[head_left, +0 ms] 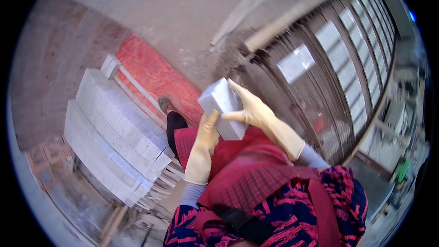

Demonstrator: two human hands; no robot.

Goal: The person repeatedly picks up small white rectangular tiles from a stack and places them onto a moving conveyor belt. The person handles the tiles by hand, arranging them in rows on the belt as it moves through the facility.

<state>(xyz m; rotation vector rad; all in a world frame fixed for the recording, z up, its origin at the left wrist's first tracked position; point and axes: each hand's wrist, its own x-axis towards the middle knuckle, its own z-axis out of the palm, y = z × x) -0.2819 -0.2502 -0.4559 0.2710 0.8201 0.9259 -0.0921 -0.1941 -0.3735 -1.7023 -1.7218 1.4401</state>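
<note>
1. White block [224, 98]: we have it in the middle of the view, up in front of the dark red apron [249, 155], tilted, one end pointing up and left. One piece or several pressed together, we can't tell.
2. Left hand [205, 139], in a cream rubber glove: on the block's left side, thumb lying up along it. We read it as gripping. Fingers are hidden behind the block, so we can't tell how they sit.
3. Right hand [256, 110], same kind of glove: thumb and fingers spread wide across the block's right side, thumb on the near face, a finger up at the top corner. Block is clasped between both hands.
4. To our left: a stack of long white slabs [114, 132], laid in side-by-side rows, with a small white piece [110, 66] at its far end.
5. Beside the stack: a red board [148, 66] on the floor. Our dark shoe [165, 105] is at its near part.
6. To our right: a brown slatted frame [320, 93] carrying rows of white pieces [297, 64]. A pale round beam [297, 16] runs along its far edge.
7. Ahead on the floor: pale strips [247, 9], near the beam, blurred.
8. Lower left: wooden sticks [113, 224], well apart from our hands.
</note>
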